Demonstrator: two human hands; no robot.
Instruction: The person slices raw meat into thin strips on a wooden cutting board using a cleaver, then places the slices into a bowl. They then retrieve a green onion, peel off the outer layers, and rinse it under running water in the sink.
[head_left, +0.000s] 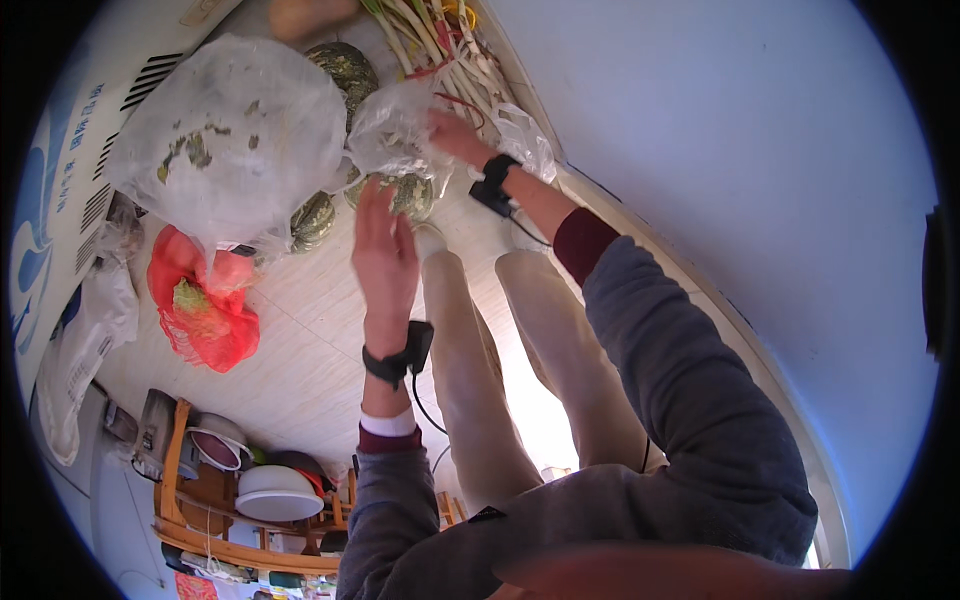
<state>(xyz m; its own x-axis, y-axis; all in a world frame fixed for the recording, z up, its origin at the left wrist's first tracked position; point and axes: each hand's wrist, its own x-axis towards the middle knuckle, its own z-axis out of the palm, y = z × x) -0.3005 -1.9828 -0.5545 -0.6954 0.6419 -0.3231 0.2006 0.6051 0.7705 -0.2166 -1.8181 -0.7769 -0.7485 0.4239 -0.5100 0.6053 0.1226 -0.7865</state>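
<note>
My right hand (459, 140), slightly blurred, has its fingers closed on the edge of a small clear plastic bag (394, 127). Fingers extended and holding nothing, my left hand (385, 259) hovers by a mottled green pumpkin (412, 196) below that bag. A large, puffed-out translucent plastic bag (232, 142) stands to the left, with dark green patches showing through it. Two more mottled pumpkins are partly hidden around it, one behind (345, 71) and one at its lower right (313, 223). Both wrists wear black straps with a small cabled box.
Long-stemmed scallions or leeks (442, 45) lie tied by the wall (712, 150). A red mesh bag (217, 337) holds a pale green vegetable. A white appliance with vents (67, 187) borders the left. A wooden rack (247, 551) with basins stands lower left.
</note>
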